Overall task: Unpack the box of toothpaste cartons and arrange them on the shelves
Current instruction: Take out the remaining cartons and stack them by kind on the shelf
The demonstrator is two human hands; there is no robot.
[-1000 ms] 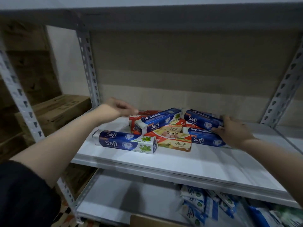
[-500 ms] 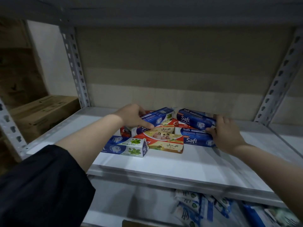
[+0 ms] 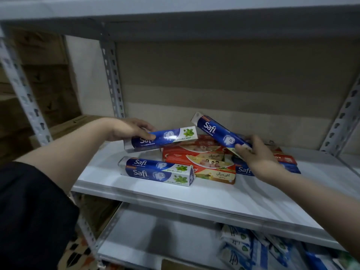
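My left hand (image 3: 130,128) grips a blue Safi toothpaste carton (image 3: 171,137) by its left end, lifted above the pile. With my right hand (image 3: 257,154) I hold a second blue Safi carton (image 3: 216,132), tilted up to the left. Below them on the white shelf (image 3: 194,193) lies a pile: a pair of blue Safi cartons (image 3: 157,170) at the front left, red and yellow cartons (image 3: 202,160) in the middle, and another blue carton (image 3: 243,169) partly hidden under my right hand.
Perforated grey uprights (image 3: 113,78) frame the shelf, with a cardboard backing behind. The lower shelf (image 3: 155,234) carries several blue and white packets (image 3: 253,248) at the right. Brown cardboard boxes (image 3: 64,125) sit to the left beyond the rack.
Both hands have lifted a blue carton each off the pile. The camera has moved closer to the shelf.
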